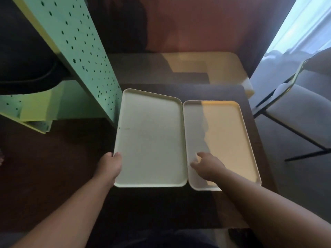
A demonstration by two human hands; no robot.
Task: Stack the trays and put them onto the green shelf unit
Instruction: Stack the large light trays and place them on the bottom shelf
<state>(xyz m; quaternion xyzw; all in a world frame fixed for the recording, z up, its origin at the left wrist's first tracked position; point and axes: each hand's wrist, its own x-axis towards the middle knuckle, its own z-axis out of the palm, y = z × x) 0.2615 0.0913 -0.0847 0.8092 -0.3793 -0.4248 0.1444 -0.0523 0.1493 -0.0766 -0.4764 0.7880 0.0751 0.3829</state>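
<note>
Two pale cream trays lie side by side on a dark table (197,203). The left tray (150,140) overhangs the table's left edge, and my left hand (111,167) grips its left rim near the front corner, thumb on top. The right tray (227,140) is half lit by sunlight. My right hand (207,165) hovers over the right tray's near-left part, fingers spread, holding nothing. The green shelf unit (80,56), with a perforated side panel, stands to the left of the trays.
A cream bench or seat (215,67) sits behind the table against a reddish wall. A grey chair with black legs (300,115) stands on the right. Dark floor lies to the left, below the shelf unit.
</note>
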